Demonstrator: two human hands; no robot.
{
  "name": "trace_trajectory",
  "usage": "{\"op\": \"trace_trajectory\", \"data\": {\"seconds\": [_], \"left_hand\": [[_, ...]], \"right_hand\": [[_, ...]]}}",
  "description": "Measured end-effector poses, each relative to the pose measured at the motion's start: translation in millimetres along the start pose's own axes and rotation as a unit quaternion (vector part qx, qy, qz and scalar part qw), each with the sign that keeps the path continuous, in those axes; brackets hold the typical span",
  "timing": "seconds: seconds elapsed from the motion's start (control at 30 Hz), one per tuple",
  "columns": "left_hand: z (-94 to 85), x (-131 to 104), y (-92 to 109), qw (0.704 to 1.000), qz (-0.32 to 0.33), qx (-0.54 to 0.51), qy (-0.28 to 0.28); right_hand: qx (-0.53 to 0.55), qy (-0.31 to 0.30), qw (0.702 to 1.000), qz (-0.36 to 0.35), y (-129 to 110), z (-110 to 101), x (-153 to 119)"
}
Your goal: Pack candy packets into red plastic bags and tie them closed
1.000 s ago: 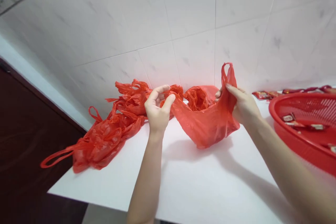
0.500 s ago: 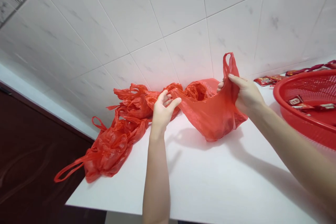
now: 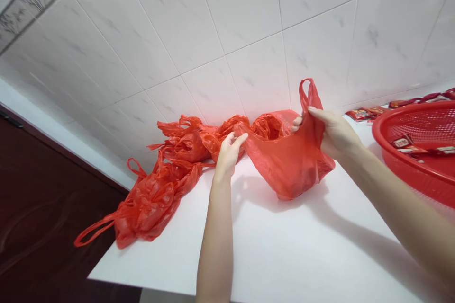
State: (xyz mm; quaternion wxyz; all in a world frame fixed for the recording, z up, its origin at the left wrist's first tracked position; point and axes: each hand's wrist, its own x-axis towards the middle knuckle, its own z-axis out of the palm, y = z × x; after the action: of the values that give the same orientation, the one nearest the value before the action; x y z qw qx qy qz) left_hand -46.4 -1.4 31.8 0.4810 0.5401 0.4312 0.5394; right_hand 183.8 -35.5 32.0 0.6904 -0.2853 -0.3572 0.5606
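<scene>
A red plastic bag [image 3: 289, 165] hangs stretched between my two hands just above the white table, its lower part bulging with contents I cannot make out. My right hand [image 3: 334, 132] grips its right side below the upright handle loop. At the bag's left corner, my left hand [image 3: 230, 151] has thumb and fingers closed on the plastic. Behind and to the left, several filled red plastic bags [image 3: 152, 201] lie bunched along the wall. Another red bag [image 3: 268, 125] sits behind the held one, partly covered by it.
A red perforated plastic basket [image 3: 408, 161] with a few small wrapped packets [image 3: 403, 142] inside stands at the right. More red packets [image 3: 362, 113] lie behind it along the tiled wall [image 3: 249, 33]. The white table [image 3: 284, 251] ends at the left beside a dark brown door [image 3: 42, 199].
My left hand has moved slightly right and closed its fingers onto the bag's left corner. My right hand keeps its grip. The view has shifted a little.
</scene>
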Motion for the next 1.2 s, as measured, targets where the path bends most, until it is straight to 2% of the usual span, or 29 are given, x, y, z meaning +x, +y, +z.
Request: {"op": "trace_trajectory", "data": {"seconds": [0.1, 0.27, 0.43, 0.6, 0.7, 0.8, 0.9, 1.0, 1.07, 1.2], "left_hand": [[-0.6, 1, -1, 0.999, 0.009, -0.036, -0.027], [-1.0, -4, 2, 0.995, 0.039, -0.019, -0.095], [3.3, -16, 11, 0.984, 0.11, -0.01, -0.14], [7.1, -31, 20, 0.971, 0.19, -0.004, -0.146], [9.4, -39, 24, 0.964, 0.211, -0.002, -0.161], [13.4, -44, 27, 0.957, 0.226, 0.005, -0.181], [18.3, -44, 29, 0.945, 0.272, 0.035, -0.176], [22.8, -43, 28, 0.938, 0.298, 0.08, -0.159], [25.0, -42, 26, 0.936, 0.303, 0.1, -0.147], [27.4, -39, 20, 0.94, 0.296, 0.125, -0.114]], "right_hand": [[-0.007, -0.013, 1.0, 0.0, 0, 0, -1], [-0.065, -0.021, 0.997, -0.021, 4, 0, -1], [-0.127, -0.045, 0.99, -0.044, 5, 3, -6], [-0.239, -0.056, 0.967, -0.075, 6, 8, -13], [-0.302, -0.055, 0.946, -0.103, 7, 11, -17], [-0.363, -0.111, 0.919, -0.106, 8, 13, -22], [-0.39, -0.195, 0.895, -0.091, 7, 17, -27], [-0.375, -0.256, 0.888, -0.073, 5, 21, -31], [-0.347, -0.279, 0.893, -0.059, 5, 22, -32], [-0.299, -0.287, 0.91, -0.021, 5, 21, -32]]}}
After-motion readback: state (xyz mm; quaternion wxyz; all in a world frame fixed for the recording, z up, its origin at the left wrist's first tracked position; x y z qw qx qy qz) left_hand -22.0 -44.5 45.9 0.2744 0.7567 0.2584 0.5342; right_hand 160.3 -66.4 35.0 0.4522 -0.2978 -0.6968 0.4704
